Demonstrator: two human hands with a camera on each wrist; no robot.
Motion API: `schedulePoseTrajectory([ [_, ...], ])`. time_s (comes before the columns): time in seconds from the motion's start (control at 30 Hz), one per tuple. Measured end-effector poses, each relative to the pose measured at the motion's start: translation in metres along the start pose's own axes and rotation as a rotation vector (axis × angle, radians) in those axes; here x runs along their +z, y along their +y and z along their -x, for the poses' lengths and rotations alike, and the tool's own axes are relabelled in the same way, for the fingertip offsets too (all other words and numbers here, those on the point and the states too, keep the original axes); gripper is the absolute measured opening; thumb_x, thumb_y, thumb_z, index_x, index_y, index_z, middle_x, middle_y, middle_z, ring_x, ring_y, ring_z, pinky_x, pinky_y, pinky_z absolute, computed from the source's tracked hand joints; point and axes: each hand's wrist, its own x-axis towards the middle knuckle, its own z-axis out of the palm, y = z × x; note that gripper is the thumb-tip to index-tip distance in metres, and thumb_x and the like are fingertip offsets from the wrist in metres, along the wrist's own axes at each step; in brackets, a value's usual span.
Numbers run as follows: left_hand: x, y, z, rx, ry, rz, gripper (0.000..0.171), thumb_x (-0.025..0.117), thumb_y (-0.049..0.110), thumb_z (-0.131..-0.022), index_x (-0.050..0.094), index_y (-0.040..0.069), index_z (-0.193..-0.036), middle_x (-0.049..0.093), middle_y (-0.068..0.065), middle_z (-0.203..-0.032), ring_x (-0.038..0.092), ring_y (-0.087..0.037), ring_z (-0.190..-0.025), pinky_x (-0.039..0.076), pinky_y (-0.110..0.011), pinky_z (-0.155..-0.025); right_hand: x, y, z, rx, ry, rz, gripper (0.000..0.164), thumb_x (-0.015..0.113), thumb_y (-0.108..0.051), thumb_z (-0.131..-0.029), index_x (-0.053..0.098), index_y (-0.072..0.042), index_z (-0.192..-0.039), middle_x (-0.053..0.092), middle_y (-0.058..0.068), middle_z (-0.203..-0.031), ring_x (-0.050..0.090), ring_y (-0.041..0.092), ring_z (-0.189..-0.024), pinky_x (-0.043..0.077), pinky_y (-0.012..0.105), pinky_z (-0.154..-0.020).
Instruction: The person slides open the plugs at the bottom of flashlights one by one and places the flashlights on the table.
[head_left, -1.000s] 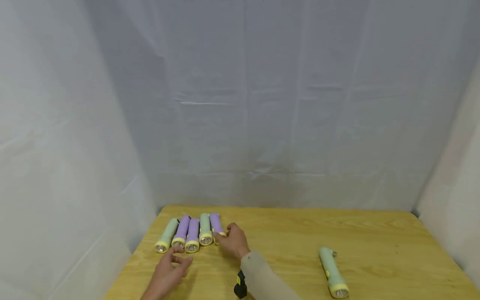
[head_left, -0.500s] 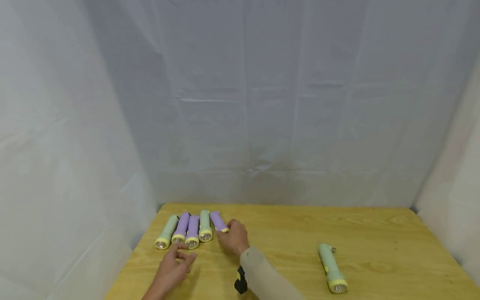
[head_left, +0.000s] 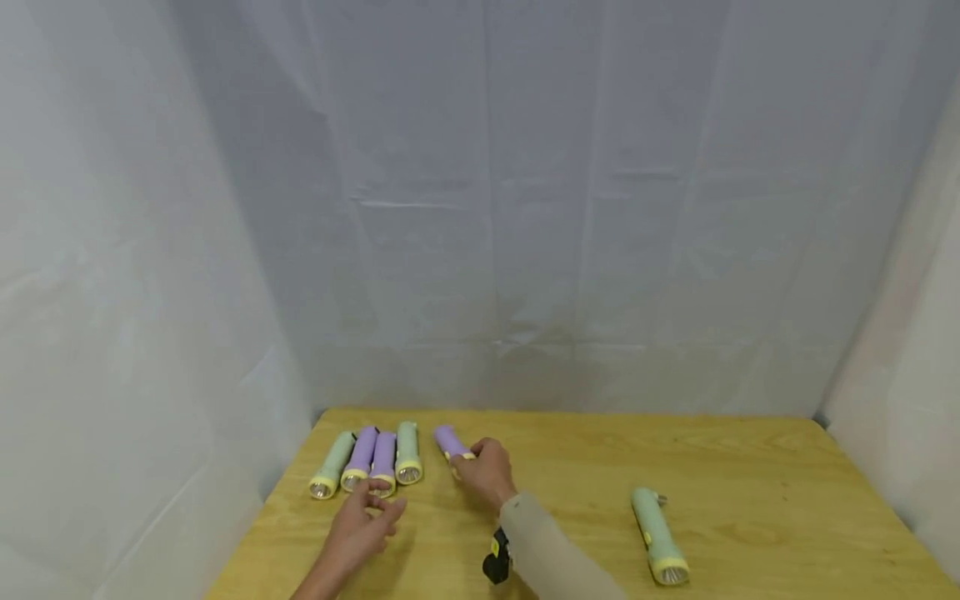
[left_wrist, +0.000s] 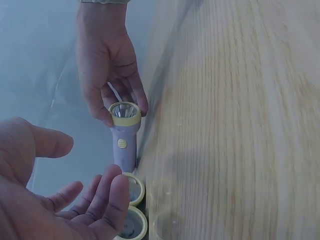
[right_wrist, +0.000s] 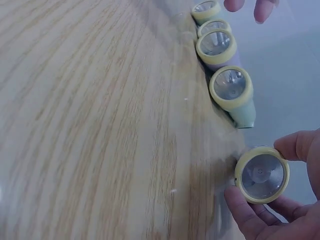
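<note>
Purple flashlight (head_left: 450, 441) shifted rightward, yellow-rimmed, pinched by right hand (head_left: 487, 473), left hand (head_left: 360, 527) loosely spread, empty

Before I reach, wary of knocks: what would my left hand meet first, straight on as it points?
Probably the purple flashlight third from the left: the left hand overlaps it in the head view, depth unclear.

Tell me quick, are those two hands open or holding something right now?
Left hand: open, fingers loosely bent, holding nothing.
Right hand: holding a purple flashlight, thumb and fingers gripping its yellow head.
</note>
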Motion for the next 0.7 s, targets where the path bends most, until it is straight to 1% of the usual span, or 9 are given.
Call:
schedulePoseTrajectory([
  [0.17, 0.012, 0.011, -0.01, 0.05, -0.013, 0.049, 0.043, 0.071, 0.018, -0.094, 0.052, -0.003, -0.126, 0.064, -0.013, -0.095, 0.065, -0.017, -0.067, 0.055, -0.027, -0.053, -0.014, 0.002, -0.004, -0.008, 0.002, -0.039, 0.039, 0.077, -0.022, -0.084, 0.064, 0.006, -0.109, 0.068, 0.02, -0.103, 0.063, 0.024, -0.087, 0.056, 0.038, -0.073],
  [0.3, 0.022, 0.019, -0.017, 0.069, -0.038, 0.095, 0.042, 0.07, 0.016, -0.095, 0.051, -0.005, -0.126, 0.062, -0.012, -0.093, 0.065, -0.018, -0.067, 0.056, -0.027, -0.054, -0.023, 0.007, -0.003, 0.024, -0.007, -0.076, 0.042, 0.076, -0.022, -0.085, 0.062, 0.005, -0.114, 0.068, 0.021, -0.108, 0.066, 0.025, -0.09, 0.059, 0.038, -0.074],
  [0.4, 0.028, 0.024, -0.023, 0.082, -0.053, 0.116, 0.043, 0.07, 0.016, -0.095, 0.05, -0.005, -0.127, 0.062, -0.012, -0.093, 0.066, -0.018, -0.068, 0.058, -0.029, -0.057, -0.03, 0.008, -0.002, 0.048, 0.007, -0.085, 0.044, 0.076, -0.023, -0.085, 0.062, 0.005, -0.116, 0.069, 0.021, -0.109, 0.067, 0.024, -0.091, 0.059, 0.037, -0.074],
  [0.53, 0.035, 0.028, -0.031, 0.075, -0.064, 0.123, 0.042, 0.068, 0.018, -0.097, 0.051, -0.003, -0.128, 0.063, -0.014, -0.097, 0.069, -0.02, -0.072, 0.06, -0.031, -0.061, -0.038, 0.004, -0.001, 0.059, 0.019, -0.088, 0.043, 0.077, -0.024, -0.084, 0.063, 0.003, -0.114, 0.069, 0.019, -0.107, 0.065, 0.023, -0.09, 0.057, 0.034, -0.072],
  [0.63, 0.041, 0.029, -0.038, 0.058, -0.085, 0.165, 0.042, 0.067, 0.018, -0.098, 0.05, -0.003, -0.13, 0.062, -0.015, -0.099, 0.071, -0.022, -0.076, 0.062, -0.033, -0.065, -0.045, 0.0, 0.001, 0.048, 0.022, -0.098, 0.042, 0.077, -0.024, -0.083, 0.065, 0.003, -0.112, 0.069, 0.018, -0.106, 0.065, 0.023, -0.087, 0.056, 0.032, -0.07],
  [0.7, 0.047, 0.031, -0.042, 0.055, -0.106, 0.214, 0.043, 0.065, 0.018, -0.099, 0.048, -0.004, -0.131, 0.061, -0.015, -0.101, 0.072, -0.023, -0.077, 0.063, -0.035, -0.067, -0.05, -0.002, 0.003, 0.033, 0.025, -0.102, 0.041, 0.077, -0.023, -0.083, 0.065, 0.004, -0.111, 0.069, 0.018, -0.105, 0.065, 0.022, -0.085, 0.056, 0.031, -0.069],
])
